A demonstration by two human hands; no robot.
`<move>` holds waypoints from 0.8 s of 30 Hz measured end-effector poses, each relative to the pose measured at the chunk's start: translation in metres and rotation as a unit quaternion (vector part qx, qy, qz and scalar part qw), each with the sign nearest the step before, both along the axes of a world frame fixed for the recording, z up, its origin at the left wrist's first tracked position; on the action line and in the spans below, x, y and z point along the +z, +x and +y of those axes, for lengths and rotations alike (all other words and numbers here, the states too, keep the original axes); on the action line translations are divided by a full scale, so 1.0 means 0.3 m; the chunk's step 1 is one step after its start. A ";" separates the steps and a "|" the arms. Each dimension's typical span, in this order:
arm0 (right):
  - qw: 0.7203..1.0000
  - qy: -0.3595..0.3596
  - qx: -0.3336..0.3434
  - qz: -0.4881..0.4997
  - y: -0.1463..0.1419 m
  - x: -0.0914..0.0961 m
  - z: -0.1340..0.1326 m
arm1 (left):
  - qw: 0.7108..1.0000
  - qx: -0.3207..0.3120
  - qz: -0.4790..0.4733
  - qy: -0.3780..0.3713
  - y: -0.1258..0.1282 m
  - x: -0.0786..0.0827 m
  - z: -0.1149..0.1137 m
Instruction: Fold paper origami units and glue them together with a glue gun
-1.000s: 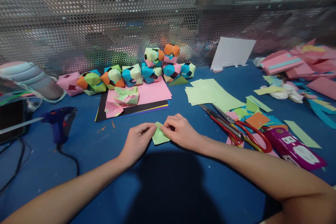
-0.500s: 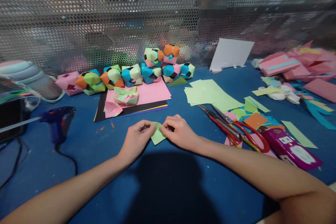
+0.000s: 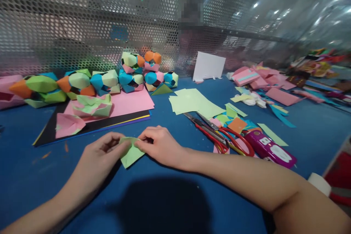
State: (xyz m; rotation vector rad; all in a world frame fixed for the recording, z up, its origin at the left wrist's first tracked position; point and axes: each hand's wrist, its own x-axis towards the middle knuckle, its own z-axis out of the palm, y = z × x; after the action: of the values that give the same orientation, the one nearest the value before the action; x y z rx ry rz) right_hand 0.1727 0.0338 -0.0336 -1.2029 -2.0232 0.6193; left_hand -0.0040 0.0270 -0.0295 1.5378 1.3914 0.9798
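Between both hands is a small light green paper square (image 3: 132, 156) with creases, held just over the blue table (image 3: 90, 204). My left hand (image 3: 102, 157) pinches its left edge between thumb and fingers. At the upper right edge, my right hand (image 3: 161, 146) grips the paper, thumb on top and fingers curled behind. Beyond the hands lies a stack of coloured sheets (image 3: 128, 103), pink on top with black below. A partly folded green and pink paper piece (image 3: 91, 106) and a pink folded piece (image 3: 70, 125) rest on it.
Several folded paper balls (image 3: 105, 82) line the back by a perforated metal screen (image 3: 90, 25). Right of the hands lie green sheets (image 3: 192, 100), red-handled scissors (image 3: 241, 144), a purple case (image 3: 271, 148) and paper scraps. A white card (image 3: 209, 66) stands behind; pink paper pieces (image 3: 260, 75) are heaped farther right.
The view has turned to the right, so the glue gun at left is out of sight and more of the table's right side shows. Both hands still hold the green paper.
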 end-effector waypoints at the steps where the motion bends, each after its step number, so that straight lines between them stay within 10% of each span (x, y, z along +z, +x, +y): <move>1: 1.000 -0.001 0.003 0.004 -0.001 0.001 0.000 | 1.000 0.001 0.001 -0.002 -0.001 -0.001 -0.001; 24: 0.998 0.004 0.037 -0.045 0.021 0.005 -0.004 | 0.997 0.040 0.058 0.011 0.002 0.003 -0.014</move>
State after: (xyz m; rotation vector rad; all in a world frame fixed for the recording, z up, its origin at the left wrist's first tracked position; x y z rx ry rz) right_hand 0.1790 0.0325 -0.0321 -1.1757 -2.1519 0.6005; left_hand -0.0034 0.0229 -0.0287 1.5872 1.5377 0.9688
